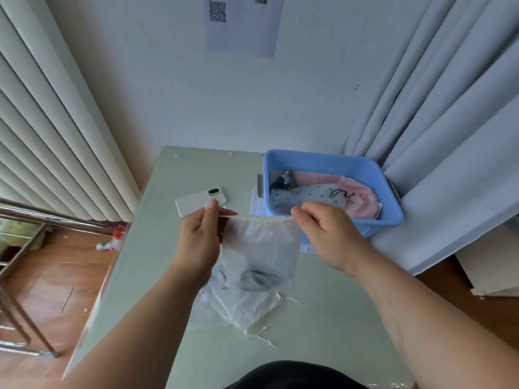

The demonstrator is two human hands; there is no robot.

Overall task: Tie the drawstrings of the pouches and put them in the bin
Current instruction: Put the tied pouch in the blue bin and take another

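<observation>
As a white pouch (261,248) hangs beside the blue bin (323,158), the left hand (198,242) and right hand (328,237) each hold a pinching grip on its drawstring (228,215), apparently to cinch it shut.

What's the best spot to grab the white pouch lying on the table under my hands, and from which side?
Probably its right edge, where the loose drawstrings trail off the flat pouch. Come from the right with the right hand once it releases the held pouch; the cloth lies flat, so the cords are easiest to pinch.
</observation>
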